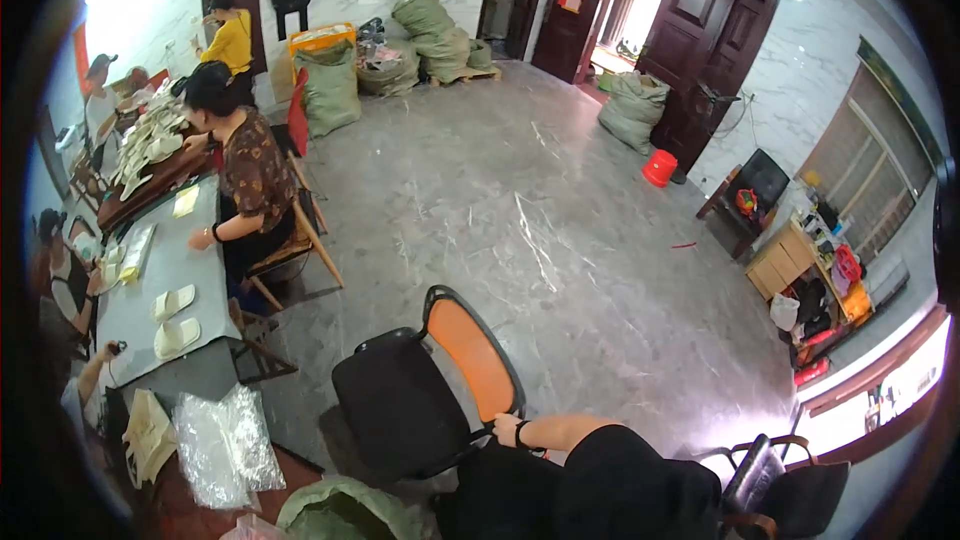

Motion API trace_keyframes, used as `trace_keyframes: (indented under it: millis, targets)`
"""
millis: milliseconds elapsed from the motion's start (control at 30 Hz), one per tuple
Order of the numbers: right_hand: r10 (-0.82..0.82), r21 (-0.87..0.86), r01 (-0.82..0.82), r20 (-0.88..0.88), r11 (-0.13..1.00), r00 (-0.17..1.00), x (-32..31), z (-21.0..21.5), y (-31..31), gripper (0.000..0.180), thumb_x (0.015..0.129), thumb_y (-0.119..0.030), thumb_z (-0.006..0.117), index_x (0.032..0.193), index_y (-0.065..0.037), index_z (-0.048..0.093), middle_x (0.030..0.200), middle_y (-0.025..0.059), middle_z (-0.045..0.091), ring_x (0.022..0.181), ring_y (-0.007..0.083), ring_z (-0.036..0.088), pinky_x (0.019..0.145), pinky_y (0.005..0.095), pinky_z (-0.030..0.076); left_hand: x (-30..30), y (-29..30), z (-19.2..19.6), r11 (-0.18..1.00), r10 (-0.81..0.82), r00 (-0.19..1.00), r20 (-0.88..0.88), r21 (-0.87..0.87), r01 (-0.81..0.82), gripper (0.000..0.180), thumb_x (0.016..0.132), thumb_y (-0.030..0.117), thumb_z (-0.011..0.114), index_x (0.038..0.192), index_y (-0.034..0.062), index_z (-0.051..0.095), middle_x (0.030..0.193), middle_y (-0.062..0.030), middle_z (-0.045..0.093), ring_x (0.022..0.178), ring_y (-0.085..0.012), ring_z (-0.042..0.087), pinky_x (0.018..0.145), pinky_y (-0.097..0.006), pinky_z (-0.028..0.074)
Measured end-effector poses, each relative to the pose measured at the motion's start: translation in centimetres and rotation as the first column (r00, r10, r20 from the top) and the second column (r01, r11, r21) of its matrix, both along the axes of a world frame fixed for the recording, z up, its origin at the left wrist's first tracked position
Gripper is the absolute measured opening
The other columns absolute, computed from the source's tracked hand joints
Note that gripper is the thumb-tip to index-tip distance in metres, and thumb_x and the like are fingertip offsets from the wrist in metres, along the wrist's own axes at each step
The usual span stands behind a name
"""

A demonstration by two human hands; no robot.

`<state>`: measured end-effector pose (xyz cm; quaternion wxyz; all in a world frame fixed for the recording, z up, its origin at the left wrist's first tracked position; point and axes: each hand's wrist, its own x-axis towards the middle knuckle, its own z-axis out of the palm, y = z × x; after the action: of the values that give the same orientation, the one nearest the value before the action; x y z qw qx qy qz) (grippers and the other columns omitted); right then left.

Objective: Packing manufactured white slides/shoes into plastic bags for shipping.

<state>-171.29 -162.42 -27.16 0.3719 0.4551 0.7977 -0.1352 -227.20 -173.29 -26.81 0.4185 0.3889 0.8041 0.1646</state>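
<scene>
An office chair with a black seat (402, 402) and an orange backrest (468, 355) stands just ahead of my body. Reaching in from the right, my right hand (508, 429) is closed round the near lower end of the backrest's black frame. A black band circles that wrist, and a black sleeve covers the upper arm. My left hand does not show. Left of the chair, clear plastic bags (228, 448) and a cream cloth piece (150, 437) lie on a reddish-brown surface, with an open green woven sack (345, 512) beside them.
Several people sit or stand along tables at the left; one in a patterned shirt (258, 165) is nearest. Pale slippers (177, 338) lie on the grey table (205, 265). Stuffed sacks (328, 88) line the far wall. A red bucket (660, 168) and dark armchair (790, 488) stand rightward.
</scene>
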Motion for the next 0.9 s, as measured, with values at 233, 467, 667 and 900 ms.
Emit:
trace_keyframes:
  millis: [233, 467, 667, 900]
  targets:
    - [-0.185, 0.265, 0.202, -0.089, 0.943, 0.979, 1.8, -1.2, -3.1, 0.021, 0.087, -0.020, 0.054, 0.083, -0.015, 0.074, 0.098, 0.0027, 0.069, 0.097, 0.0235, 0.061, 0.083, 0.0384, 0.045, 0.5, -2.2, -0.6, 0.977, 0.157, 0.983, 0.100, -0.164, -0.139, 0.049, 0.094, 0.028, 0.066, 0.134, 0.0031, 0.053, 0.106, -0.0169, 0.061, 0.088, -0.0274, 0.059, 0.071, -0.039, 0.049]
    - [-0.728, -0.555, 0.496, -0.348, 0.667, 0.590, -0.9, -1.6, -5.7, 0.046, 0.095, -0.038, 0.055, 0.126, -0.006, 0.061, 0.115, 0.0169, 0.068, 0.106, 0.0292, 0.064, 0.089, 0.0439, 0.050, -0.9, -6.0, 0.4, 0.983, 0.116, 0.952, 0.283, -0.170, -0.069, 0.034, 0.089, 0.025, 0.072, 0.091, -0.0077, 0.062, 0.070, -0.0132, 0.064, 0.061, -0.0242, 0.064, 0.057, -0.036, 0.053]
    - [-0.763, -0.922, 0.151, -0.195, 0.358, 0.616, 3.3, 1.9, -8.2, 0.049, 0.100, -0.051, 0.049, 0.129, -0.013, 0.063, 0.091, 0.0083, 0.070, 0.078, 0.0192, 0.063, 0.071, 0.0343, 0.050, 4.1, -4.9, 4.9, 0.803, 0.359, 0.801, 0.480, -0.597, -0.002, 0.047, 0.091, 0.030, 0.070, 0.116, -0.0088, 0.061, 0.093, -0.0179, 0.070, 0.086, -0.0278, 0.070, 0.062, -0.036, 0.057]
    - [-0.991, -0.868, 0.496, 0.083, -0.020, 0.106, -8.4, 11.4, -0.3, 0.048, 0.098, -0.051, 0.055, 0.122, -0.011, 0.067, 0.086, 0.0079, 0.067, 0.071, 0.0187, 0.060, 0.065, 0.0336, 0.047, 4.8, -8.8, 2.0, 0.779, 0.621, 0.616, 0.485, -0.299, -0.551, 0.102, 0.084, 0.014, 0.076, 0.156, 0.0092, 0.004, 0.138, -0.0240, 0.048, 0.102, -0.0283, 0.064, 0.067, -0.037, 0.056]
